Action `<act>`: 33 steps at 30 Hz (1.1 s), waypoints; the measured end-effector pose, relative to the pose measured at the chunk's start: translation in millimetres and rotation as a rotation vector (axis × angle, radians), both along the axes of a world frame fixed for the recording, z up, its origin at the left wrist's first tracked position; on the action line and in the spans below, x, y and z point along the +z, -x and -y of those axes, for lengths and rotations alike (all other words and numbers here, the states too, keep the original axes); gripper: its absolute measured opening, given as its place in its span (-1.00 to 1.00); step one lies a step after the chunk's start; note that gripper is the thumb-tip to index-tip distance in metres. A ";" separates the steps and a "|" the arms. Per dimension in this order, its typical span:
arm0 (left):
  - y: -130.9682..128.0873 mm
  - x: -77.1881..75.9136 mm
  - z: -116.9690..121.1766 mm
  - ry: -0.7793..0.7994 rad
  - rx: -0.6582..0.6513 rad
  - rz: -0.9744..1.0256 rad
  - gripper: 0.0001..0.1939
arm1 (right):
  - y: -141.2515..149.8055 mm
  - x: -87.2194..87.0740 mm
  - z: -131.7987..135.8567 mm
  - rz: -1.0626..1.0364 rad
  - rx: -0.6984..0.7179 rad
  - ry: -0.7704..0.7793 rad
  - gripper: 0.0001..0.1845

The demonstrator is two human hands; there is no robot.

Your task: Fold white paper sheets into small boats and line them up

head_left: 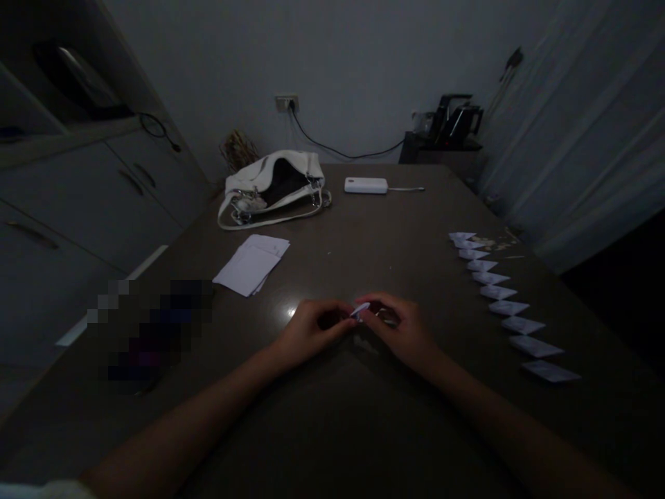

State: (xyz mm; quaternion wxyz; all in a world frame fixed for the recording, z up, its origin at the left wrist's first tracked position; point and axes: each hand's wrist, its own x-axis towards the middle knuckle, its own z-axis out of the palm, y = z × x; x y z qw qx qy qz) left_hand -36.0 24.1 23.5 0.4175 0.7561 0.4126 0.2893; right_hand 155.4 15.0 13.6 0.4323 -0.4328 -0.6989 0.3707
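Observation:
Both my hands meet over the middle of the dark table [364,249], pinching a small white piece of paper [359,310] between them. My left hand [312,331] grips its left end with curled fingers. My right hand [400,329] holds the right end, fingers closed around it. A stack of white paper sheets [252,265] lies to the upper left of my hands. A row of several small folded white paper pieces [501,298] runs along the table's right side.
A white handbag [273,188] lies open at the far side, next to a white power bank [366,185] with a cable. A blurred dark object [150,333] sits at left. Cabinets stand left, a curtain right, a dark appliance [454,121] behind.

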 end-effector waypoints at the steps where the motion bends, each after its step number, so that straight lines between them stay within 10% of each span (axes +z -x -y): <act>1: 0.1 -0.5 0.0 -0.013 -0.001 -0.009 -0.72 | 0.2 -0.4 -0.1 -0.003 -0.001 0.001 -0.79; 33: 0.1 -3.1 -3.3 0.073 0.081 0.048 -0.70 | 0.2 -2.9 -1.3 0.034 -0.041 -0.025 -0.85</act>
